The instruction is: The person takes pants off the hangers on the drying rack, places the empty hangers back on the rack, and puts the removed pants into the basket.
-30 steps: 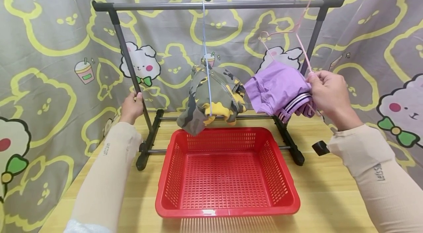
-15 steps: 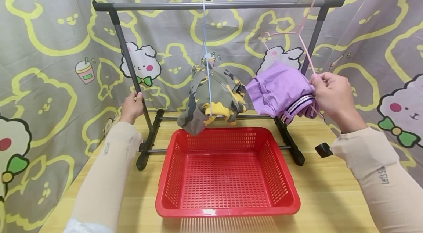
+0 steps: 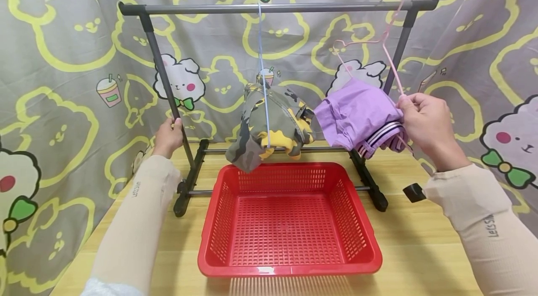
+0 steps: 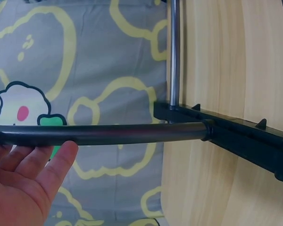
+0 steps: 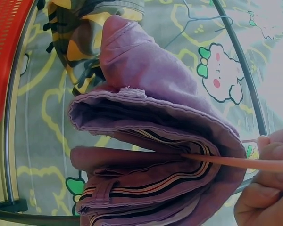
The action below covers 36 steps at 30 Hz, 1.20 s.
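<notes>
My left hand point(image 3: 169, 137) grips the dark left post point(image 4: 108, 135) of a clothes rack; thumb and fingers lie on opposite sides of it. At the rack's right, my right hand point(image 3: 430, 128) pinches the sloping side of a pink clothes hanger point(image 3: 393, 60). Its hook loops over the top rail point(image 3: 311, 7) near the right post. Folded purple trousers point(image 3: 357, 111) with a striped waistband hang over the hanger's lower bar, seen close up in the right wrist view. Mid-rail, a blue hanger point(image 3: 261, 48) carries a camouflage garment point(image 3: 273, 114) with yellow patches.
A red perforated basket point(image 3: 290, 270) stands on the wooden table point(image 3: 420, 249) in front of the rack. The rack's black feet point(image 3: 371, 188) flank its far end. A patterned curtain point(image 3: 63, 146) surrounds the table at back and sides.
My right hand, the pink hanger and the purple trousers have shifted a little to the right along the rail. My left hand has stayed on the post.
</notes>
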Each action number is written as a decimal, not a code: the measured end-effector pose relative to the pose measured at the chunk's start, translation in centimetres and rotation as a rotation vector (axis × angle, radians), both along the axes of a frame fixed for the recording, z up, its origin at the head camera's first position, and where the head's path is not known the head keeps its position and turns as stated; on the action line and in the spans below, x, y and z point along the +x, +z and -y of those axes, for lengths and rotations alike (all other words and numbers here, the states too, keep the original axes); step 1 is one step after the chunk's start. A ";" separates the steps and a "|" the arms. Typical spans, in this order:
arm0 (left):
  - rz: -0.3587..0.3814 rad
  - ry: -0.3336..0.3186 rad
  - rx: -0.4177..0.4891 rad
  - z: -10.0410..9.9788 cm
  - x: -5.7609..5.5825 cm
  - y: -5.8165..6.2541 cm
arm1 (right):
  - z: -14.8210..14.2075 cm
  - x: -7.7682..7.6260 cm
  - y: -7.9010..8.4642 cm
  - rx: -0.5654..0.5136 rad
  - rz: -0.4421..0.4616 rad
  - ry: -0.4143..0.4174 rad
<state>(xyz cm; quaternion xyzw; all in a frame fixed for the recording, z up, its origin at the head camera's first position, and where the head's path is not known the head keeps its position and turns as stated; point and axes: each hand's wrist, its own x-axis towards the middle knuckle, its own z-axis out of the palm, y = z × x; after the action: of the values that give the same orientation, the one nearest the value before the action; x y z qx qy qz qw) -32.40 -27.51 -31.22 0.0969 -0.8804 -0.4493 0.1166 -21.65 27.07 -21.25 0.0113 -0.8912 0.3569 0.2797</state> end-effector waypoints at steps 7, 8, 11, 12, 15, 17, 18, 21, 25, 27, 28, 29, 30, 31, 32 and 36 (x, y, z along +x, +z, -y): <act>0.001 -0.003 0.000 0.0 0.0 0.0 | 0.0 0.3 0.1 0.002 0.019 -0.011; 0.001 -0.005 0.001 0.0 0.0 0.0 | 0.0 0.3 0.1 0.004 0.020 -0.013; 0.008 -0.006 -0.006 0.1 0.1 0.1 | -0.1 0.3 0.1 0.011 0.011 -0.019; 0.011 -0.003 -0.012 0.1 0.1 0.1 | -0.1 0.3 0.1 0.014 0.006 -0.020; 0.016 0.002 -0.030 0.1 0.1 0.1 | -0.2 0.3 0.0 0.022 -0.006 -0.022; 0.018 0.007 -0.039 0.0 0.2 0.1 | -0.2 0.4 0.0 0.025 -0.009 -0.021; 0.017 0.009 -0.039 0.0 0.1 0.1 | -0.2 0.4 0.0 0.025 -0.013 -0.020; 0.016 0.011 -0.040 -0.1 0.2 0.2 | -0.3 0.5 0.0 0.023 -0.022 -0.015; 0.013 0.011 -0.038 -0.2 0.2 0.2 | -0.4 0.6 0.0 0.024 -0.047 -0.015; 0.009 0.007 -0.036 -0.1 0.2 0.2 | -0.4 0.7 0.0 0.024 -0.056 -0.013; 0.007 0.007 -0.036 -0.1 0.2 0.2 | -0.4 0.7 0.1 0.024 -0.059 -0.013; 0.005 0.005 -0.035 -0.1 0.3 0.2 | -0.4 0.8 0.1 0.024 -0.061 -0.012; 0.005 0.006 -0.035 -0.1 0.3 0.2 | -0.5 0.8 0.1 0.026 -0.061 -0.012; 0.005 0.005 -0.036 -0.1 0.4 0.2 | -0.5 0.9 0.1 0.028 -0.059 -0.011; 0.005 0.004 -0.035 -0.2 0.4 0.2 | -0.5 1.0 0.1 0.030 -0.056 -0.008; 0.010 0.004 -0.035 -0.1 0.5 0.2 | -0.7 1.3 0.0 0.038 -0.050 -0.002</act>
<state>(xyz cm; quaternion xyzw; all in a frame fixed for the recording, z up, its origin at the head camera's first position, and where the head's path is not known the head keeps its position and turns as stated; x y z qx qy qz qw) -31.86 -27.36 -30.97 0.0988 -0.8885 -0.4331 0.1150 -20.40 27.75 -21.27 0.0247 -0.8906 0.3391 0.3021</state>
